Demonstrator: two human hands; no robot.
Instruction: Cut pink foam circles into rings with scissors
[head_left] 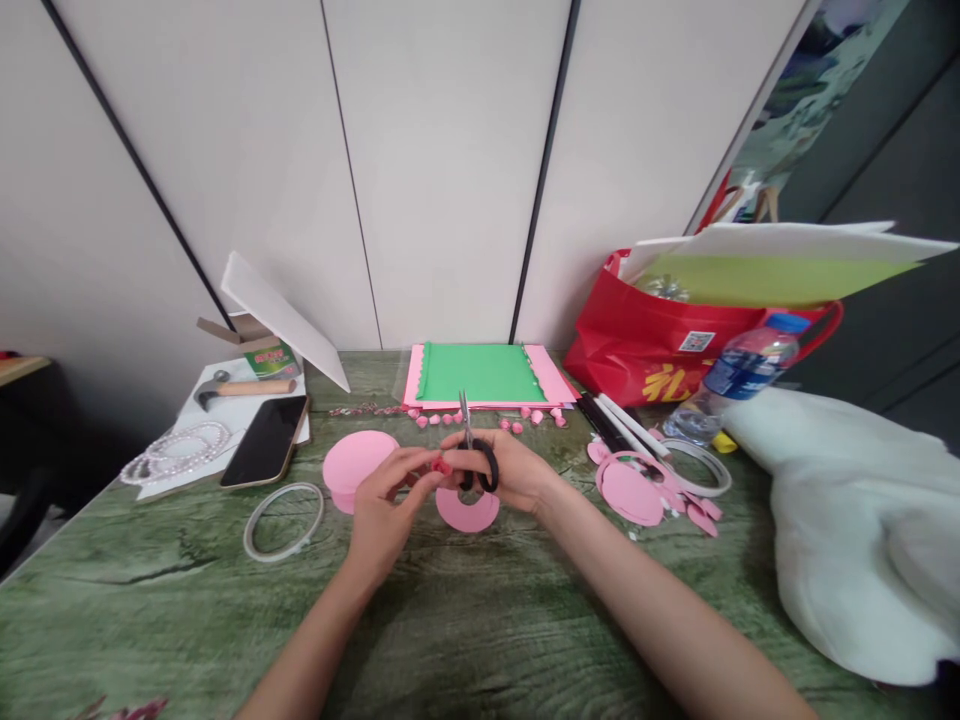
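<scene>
My right hand (pixel 514 472) is closed around the black handles of a pair of scissors (pixel 474 455), whose blades point up and away from me. My left hand (pixel 386 500) pinches a small pink foam piece (pixel 441 465) right beside the scissor handles. Below both hands a pink foam ring (pixel 469 512) lies on the green wood-grain table (pixel 450 620). A pink foam disc (pixel 356 462) lies just left of my left hand.
Green and pink foam sheets (pixel 480 375) lie at the back, with small pink rolled bits in front. At the left are a phone (pixel 266 440), a hammer (pixel 240 388), beads (pixel 176 450) and a tape ring (pixel 283 520). To the right: pink cutouts (pixel 637 490), a water bottle (pixel 739 375), a red bag (pixel 645 340), white cloth (pixel 862 520).
</scene>
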